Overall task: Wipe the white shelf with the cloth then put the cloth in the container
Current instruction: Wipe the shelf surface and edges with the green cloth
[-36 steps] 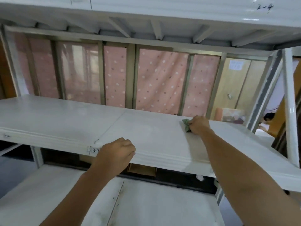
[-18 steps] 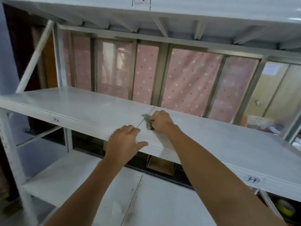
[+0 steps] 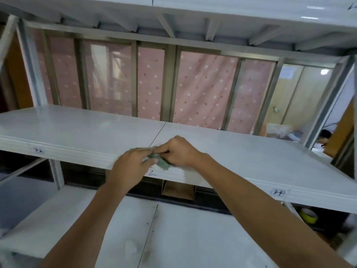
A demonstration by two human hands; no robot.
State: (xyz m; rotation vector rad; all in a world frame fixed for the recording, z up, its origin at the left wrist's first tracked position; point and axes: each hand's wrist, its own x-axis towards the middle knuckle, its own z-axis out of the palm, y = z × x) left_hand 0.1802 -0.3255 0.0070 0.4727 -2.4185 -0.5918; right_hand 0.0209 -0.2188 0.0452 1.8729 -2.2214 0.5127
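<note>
Nearest the camera, two bare forearms reach up and forward over a lower white board (image 3: 193, 238), which has a dark seam down its middle and a few smudges.

The arms meet at the front edge of the white shelf (image 3: 251, 157), just right of the thin seam that divides its top. The left hand (image 3: 131, 167) comes from below the edge, with fingers stretched forward and the thumb pressed down, pinching the near end of the cloth (image 3: 164, 164). The right hand (image 3: 181, 151) rests on the shelf top beside it, fingers curled under and closed on the same cloth from the far right side. The small, crumpled green cloth sits between the two hands, mostly hidden by them. Its visible part is longer than it is wide and runs roughly along the front edge, slanting from upper left to lower right. The lower right end lies over the lip of the shelf, touching it.

On the front lip, to the right, is a handwritten label reading 34 (image 3: 277, 192). A folded piece of brown cardboard (image 3: 178, 187) is tucked under the shelf below the hands, and a yellow roll of tape (image 3: 309, 216) lies in the shadow under the shelf's right end.

Beyond the back edge stand grey metal uprights, with a pink dotted curtain (image 3: 202, 89) behind them and pale wooden doors (image 3: 297, 97) to the right. A person's dark hair (image 3: 325, 134) shows at the far right. The ribbed underside of an upper shelf (image 3: 193, 22) spans the top.
</note>
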